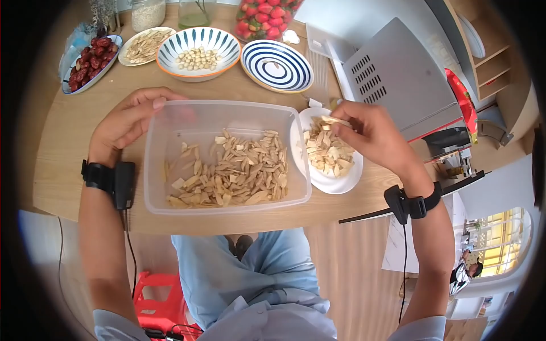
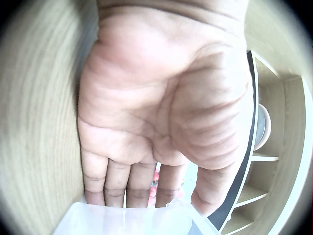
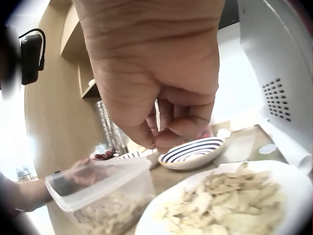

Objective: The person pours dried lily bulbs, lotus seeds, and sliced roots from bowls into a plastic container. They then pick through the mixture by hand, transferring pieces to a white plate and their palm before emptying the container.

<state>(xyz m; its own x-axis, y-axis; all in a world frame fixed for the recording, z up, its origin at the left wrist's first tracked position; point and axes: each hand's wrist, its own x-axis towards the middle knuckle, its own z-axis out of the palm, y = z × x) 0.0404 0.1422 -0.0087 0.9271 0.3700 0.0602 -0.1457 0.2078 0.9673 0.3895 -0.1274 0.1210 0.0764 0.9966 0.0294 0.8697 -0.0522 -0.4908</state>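
Note:
My left hand (image 1: 132,118) holds a clear plastic container (image 1: 227,111) at its upper left corner, thumb on the rim and fingers behind the wall. Pale dried slices (image 1: 244,165) lie loosely over the container's floor. My right hand (image 1: 372,133) pinches a thin pale slice (image 1: 335,121) between thumb and fingertips. Just under that hand stands a white plate (image 1: 335,184) heaped with larger dried slices (image 1: 330,153), its left side close against the container. In the right wrist view the fingertips (image 3: 166,139) hang above the plate's far side, with the container to their left.
Along the back are a dish of red dates (image 1: 94,62), a small plate of slices (image 1: 149,46), a bowl of round pale seeds (image 1: 198,58), a blue-ringed plate (image 1: 277,79) and a container of strawberries (image 1: 267,20). A grey appliance (image 1: 398,74) stands at the right.

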